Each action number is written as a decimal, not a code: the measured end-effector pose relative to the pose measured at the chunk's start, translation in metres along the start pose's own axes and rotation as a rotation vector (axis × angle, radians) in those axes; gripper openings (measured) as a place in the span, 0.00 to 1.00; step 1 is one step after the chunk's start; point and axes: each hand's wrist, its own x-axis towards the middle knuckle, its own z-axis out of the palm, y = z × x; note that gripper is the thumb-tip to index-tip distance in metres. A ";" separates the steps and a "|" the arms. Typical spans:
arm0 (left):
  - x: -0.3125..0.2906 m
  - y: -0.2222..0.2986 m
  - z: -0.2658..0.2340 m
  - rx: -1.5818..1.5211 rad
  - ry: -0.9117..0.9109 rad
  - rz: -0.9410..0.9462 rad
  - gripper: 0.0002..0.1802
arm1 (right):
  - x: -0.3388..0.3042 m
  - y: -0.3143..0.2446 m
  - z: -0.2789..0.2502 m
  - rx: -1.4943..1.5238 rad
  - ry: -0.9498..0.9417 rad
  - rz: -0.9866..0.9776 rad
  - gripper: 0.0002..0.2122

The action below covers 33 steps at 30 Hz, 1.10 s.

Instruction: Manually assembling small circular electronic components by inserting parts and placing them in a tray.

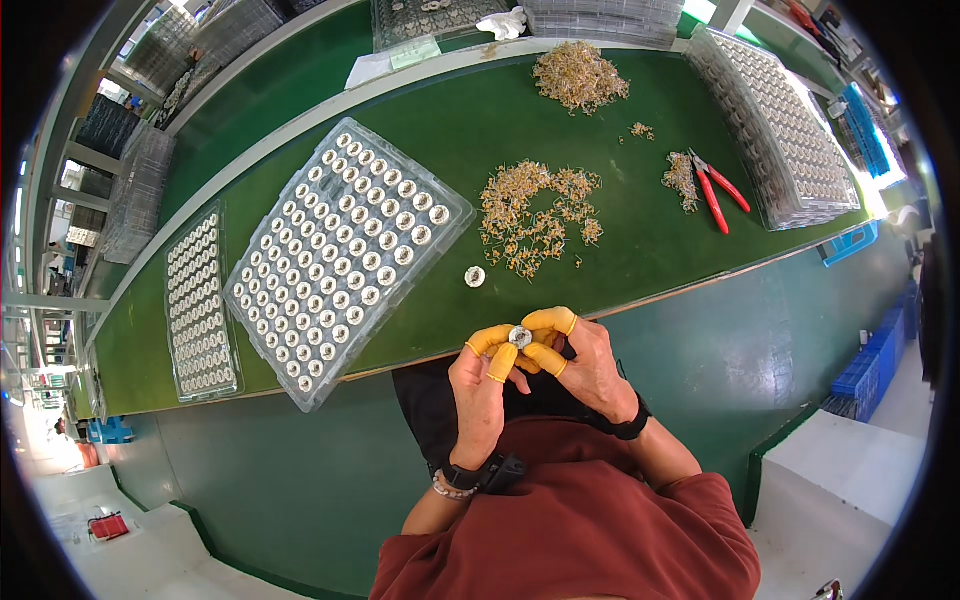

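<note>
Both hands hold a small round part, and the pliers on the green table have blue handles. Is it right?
No: in the head view, the pliers on the green table have red handles. The left hand and right hand do hold a small round part.

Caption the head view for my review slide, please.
Left hand and right hand, wearing yellow finger covers, hold a small round part near a green table.

Red-handled pliers [711, 200] lie on the green tabletop [635, 230], handles spread. A white cloth [503, 23] sits past its far edge, near a pale green sheet [415, 52]. Blue crates [878, 348] stand at right.
</note>
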 end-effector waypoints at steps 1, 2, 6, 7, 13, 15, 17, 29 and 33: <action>0.000 0.000 0.000 0.001 0.000 -0.004 0.13 | 0.000 0.000 0.000 0.000 0.000 0.004 0.13; 0.000 0.001 0.001 0.001 0.000 -0.004 0.13 | 0.000 0.000 0.000 0.000 0.000 0.004 0.13; 0.000 0.001 0.002 0.002 -0.003 0.005 0.13 | 0.000 0.000 0.000 0.002 0.002 0.005 0.12; 0.000 0.001 0.002 0.000 0.000 0.006 0.13 | 0.000 -0.001 0.000 0.002 0.004 0.005 0.12; 0.000 0.001 0.003 0.000 -0.003 0.011 0.13 | -0.001 -0.001 -0.001 -0.003 -0.004 0.008 0.12; 0.000 0.001 0.003 0.002 -0.001 0.007 0.13 | -0.001 -0.001 -0.001 -0.002 -0.004 0.007 0.13; 0.001 -0.002 0.002 0.000 -0.005 0.001 0.13 | 0.000 0.001 -0.002 -0.004 -0.002 0.008 0.13; 0.001 0.002 0.003 -0.002 0.004 0.008 0.12 | 0.001 -0.001 0.000 -0.002 0.001 0.003 0.13; 0.000 0.003 0.004 0.008 -0.004 0.008 0.13 | 0.000 -0.002 0.000 -0.001 -0.002 0.008 0.12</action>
